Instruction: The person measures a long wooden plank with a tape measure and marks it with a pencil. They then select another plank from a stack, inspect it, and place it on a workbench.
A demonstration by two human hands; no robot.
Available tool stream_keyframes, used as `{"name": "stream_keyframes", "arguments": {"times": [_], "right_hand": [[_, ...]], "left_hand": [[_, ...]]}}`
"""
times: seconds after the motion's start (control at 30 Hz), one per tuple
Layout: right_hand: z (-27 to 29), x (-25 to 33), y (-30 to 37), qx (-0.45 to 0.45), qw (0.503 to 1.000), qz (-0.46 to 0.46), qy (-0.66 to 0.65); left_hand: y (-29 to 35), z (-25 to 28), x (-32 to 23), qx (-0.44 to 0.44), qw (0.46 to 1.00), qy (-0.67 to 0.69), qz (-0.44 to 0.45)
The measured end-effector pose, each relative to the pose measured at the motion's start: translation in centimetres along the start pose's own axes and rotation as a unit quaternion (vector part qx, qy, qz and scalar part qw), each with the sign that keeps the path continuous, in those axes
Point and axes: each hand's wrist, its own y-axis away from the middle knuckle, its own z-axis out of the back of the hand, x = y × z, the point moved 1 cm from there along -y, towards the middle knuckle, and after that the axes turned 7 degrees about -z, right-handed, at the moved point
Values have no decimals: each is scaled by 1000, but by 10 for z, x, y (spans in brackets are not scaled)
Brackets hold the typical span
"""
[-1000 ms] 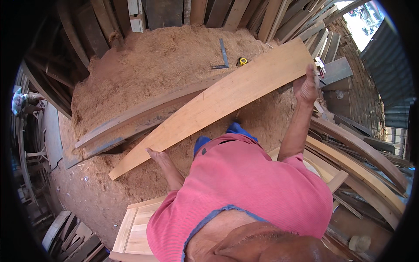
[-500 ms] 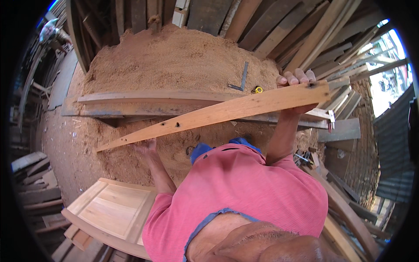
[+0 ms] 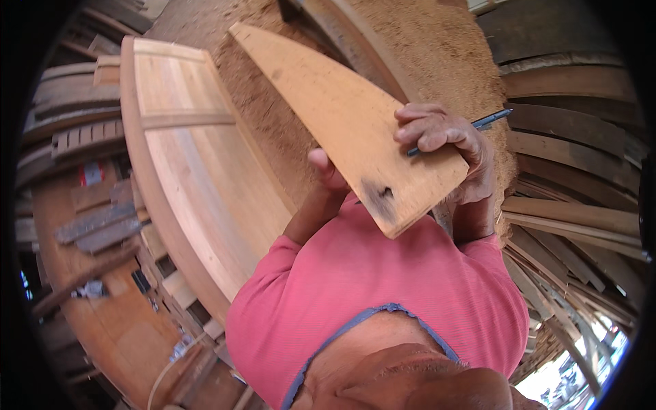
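Note:
A long wooden board [image 3: 342,113] with a dark knot near its close end slants across in front of my chest, its far end pointing up and left. My right hand [image 3: 444,140] grips the right edge of the board, fingers lying over the top face. A slim blue pen [image 3: 493,119] is also in this hand, passing beneath the fingers with its tip by the board's face. At the board's left edge is my left hand [image 3: 329,171], thumb raised beside the wood and the other fingers mostly hidden beneath.
A panelled wooden door [image 3: 198,160] lies on the left. Sawdust [image 3: 447,44] covers the ground ahead, beside a long timber beam [image 3: 362,41]. Stacked planks [image 3: 574,140] line the right side. Further left are a brown sheet [image 3: 123,335] and wood offcuts [image 3: 99,232].
My view and body have turned left, bringing the door closer. The board has swung with me, its wide face now showing. A blue pen is now visible in my right hand.

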Motion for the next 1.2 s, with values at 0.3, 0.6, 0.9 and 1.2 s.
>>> {"name": "stream_keyframes", "arguments": {"times": [0.3, 0.6, 0.9, 1.2], "right_hand": [[7, 36, 40, -19, 940, -204, 274], [-2, 49, 37, 116, 954, -104, 256], [-67, 9, 25, 60, 983, 22, 174], [-92, 16, -13, -142, 985, 2, 95]], "left_hand": [[2, -60, 6, -106, 993, 43, -31], [7, -60, -23, -248, 967, -28, -45], [-9, -64, -60, -309, 945, -101, 47], [-26, -78, -33, -125, 971, -177, -99]]}}
